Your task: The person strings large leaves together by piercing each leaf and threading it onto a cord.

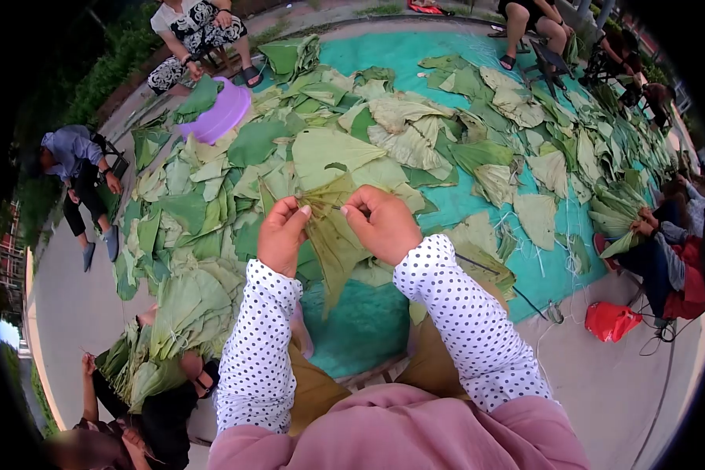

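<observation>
In front of me a folded lotus leaf [330,235], yellow-green and fan-shaped, hangs point down. My left hand [283,235] pinches its upper left edge between thumb and fingers. My right hand [384,225] is closed at the leaf's upper right, around a thin dark rod [342,208] whose tip reaches the leaf. A similar dark rod [529,302] shows beyond my right forearm; whether it is the same piece is hidden by the arm. Below and behind the held leaf lie many more lotus leaves [333,153], loosely piled.
Leaves cover a teal tarp [352,333]. A purple basin [219,113] stands at the back left. A red plastic bag [611,321] and white strings [576,258] lie at right. Several people sit around the pile; one at right holds a leaf bundle [620,215], another sits near lower left.
</observation>
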{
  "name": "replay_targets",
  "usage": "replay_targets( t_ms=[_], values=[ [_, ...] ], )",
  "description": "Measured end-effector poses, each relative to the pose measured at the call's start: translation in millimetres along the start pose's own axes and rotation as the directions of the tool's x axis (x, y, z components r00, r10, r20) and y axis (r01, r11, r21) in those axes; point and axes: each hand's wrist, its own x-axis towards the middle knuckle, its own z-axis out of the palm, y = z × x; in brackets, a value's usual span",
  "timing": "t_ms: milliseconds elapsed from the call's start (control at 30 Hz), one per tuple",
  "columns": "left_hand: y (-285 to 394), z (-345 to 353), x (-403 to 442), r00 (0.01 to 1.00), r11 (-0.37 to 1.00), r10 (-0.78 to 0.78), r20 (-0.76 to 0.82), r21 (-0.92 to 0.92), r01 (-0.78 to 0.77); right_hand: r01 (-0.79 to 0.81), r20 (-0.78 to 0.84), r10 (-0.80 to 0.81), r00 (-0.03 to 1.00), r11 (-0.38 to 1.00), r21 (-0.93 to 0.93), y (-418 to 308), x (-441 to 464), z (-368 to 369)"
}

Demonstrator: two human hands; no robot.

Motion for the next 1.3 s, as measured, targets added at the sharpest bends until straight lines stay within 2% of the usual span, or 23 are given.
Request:
replay_targets(
  t_ms=[233, 300, 533, 600, 667, 733, 867, 933, 1100, 1167, 1300],
  values=[
    [5, 5, -9, 0.999, 1.000, -0.016, 0.040, -0.001, 0.016, -0.008, 0.078, 0.017, 0.997, 0.994, -0.113, 1, 10, 15],
    [5, 4, -10, 0.999, 1.000, -0.006, 0.043, -0.009, 0.007, 0.038, 0.076, -0.027, 0.997, 0.989, -0.143, 2, 11, 17],
    [3, 2, -13, 0.997, 0.998, -0.007, 0.072, -0.062, 0.011, 0.034, 0.053, -0.027, 0.998, 0.990, -0.135, 3, 10, 22],
    [-1, 2, -15, 0.998, 0.998, 0.007, 0.065, -0.063, -0.003, 0.085, 0.034, -0.081, 0.996, 0.989, -0.121, 6, 10, 23],
    [-2, 2, -12, 0.993, 0.997, 0.013, 0.119, -0.076, -0.003, 0.060, 0.058, -0.052, 0.997, 0.988, -0.141, -3, 9, 19],
    [1, 4, -14, 0.996, 0.999, -0.003, 0.089, -0.032, 0.006, 0.020, 0.062, -0.012, 0.998, 0.991, -0.132, -2, 8, 20],
    [2, 7, -14, 0.995, 0.998, 0.024, 0.102, -0.063, -0.017, 0.074, 0.013, -0.073, 0.997, 0.990, -0.124, -6, 8, 17],
    [2, 7, -14, 0.994, 0.999, 0.033, 0.104, -0.027, -0.030, 0.028, 0.012, -0.027, 1.000, 0.992, -0.122, -8, 7, 17],
    [6, 12, -20, 0.996, 0.998, -0.055, 0.071, -0.009, 0.056, 0.062, 0.025, -0.059, 0.998, 0.988, -0.138, -4, 8, 17],
    [3, 11, -17, 0.988, 0.975, -0.046, 0.149, -0.211, 0.077, 0.076, 0.022, -0.073, 0.997, 0.990, -0.123, -3, 8, 17],
    [-9, 6, -11, 0.988, 0.986, -0.098, 0.118, -0.121, 0.112, 0.045, 0.040, -0.042, 0.998, 0.997, -0.070, -4, 7, 19]
  ],
)
